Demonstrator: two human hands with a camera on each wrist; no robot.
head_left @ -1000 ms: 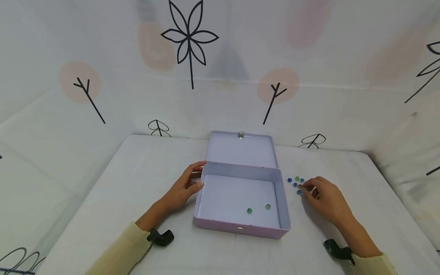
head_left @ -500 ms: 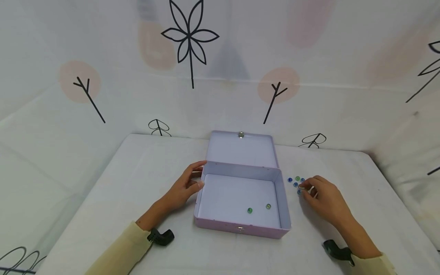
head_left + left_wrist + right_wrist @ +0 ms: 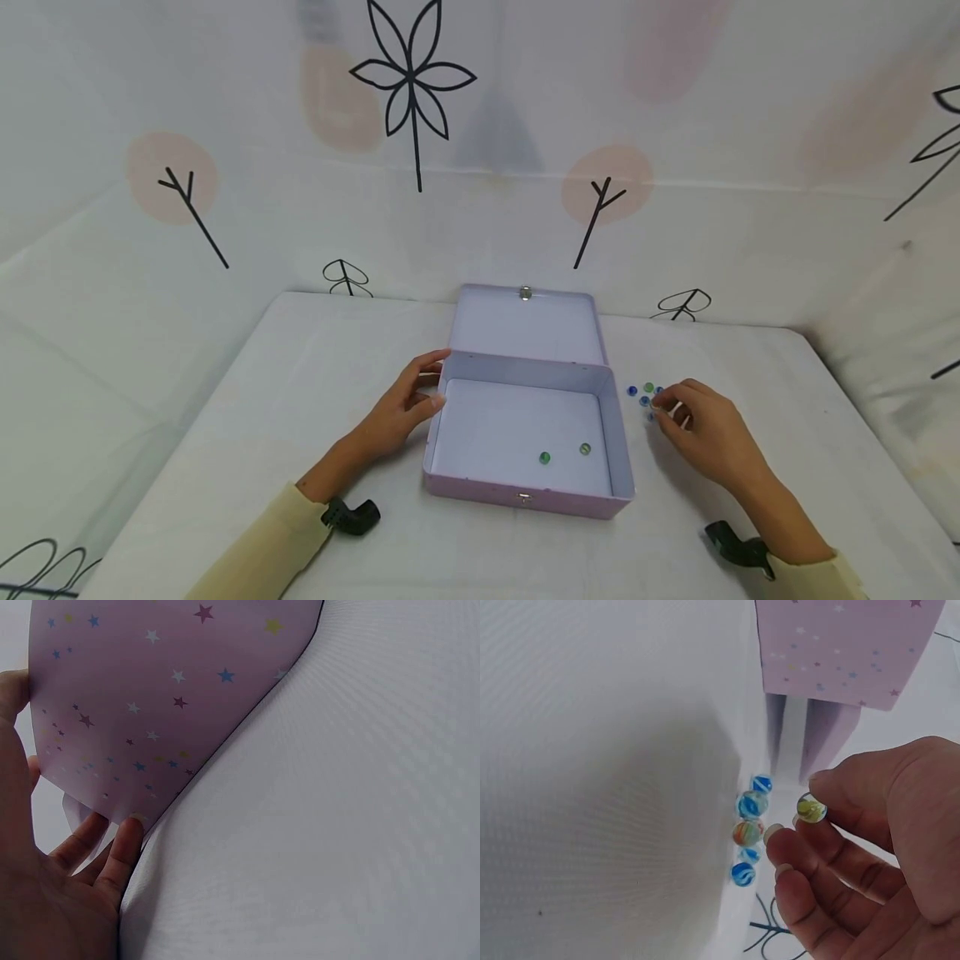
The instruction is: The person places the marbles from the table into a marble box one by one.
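Observation:
In the head view a lilac hinged metal box (image 3: 525, 498) lies with its lid (image 3: 528, 325) laid back; two green marbles (image 3: 544, 457) are inside. My left hand (image 3: 390, 417) rests at the box's left side, thumb at the rim and the other fingers extended toward the back corner. The left wrist view shows those fingers (image 3: 124, 851) against the star-printed wall. Right of the box, my right hand (image 3: 708, 429) pinches a clear marble with a yellow-green swirl (image 3: 811, 808) between thumb and finger. Just below it is a cluster of several marbles, blue (image 3: 751, 804), orange (image 3: 747, 833) and green (image 3: 648, 387).
A white cloth covers the table (image 3: 330, 333). Behind it hangs a white backdrop (image 3: 495, 233) with line-drawn plants. Each wrist carries a dark strap-on device, one on the left (image 3: 352, 518) and one on the right (image 3: 735, 546).
My right fingers have closed in over the cluster and come up slightly, now pinching a marble. The left hand, the box and the two marbles in it have stayed in place.

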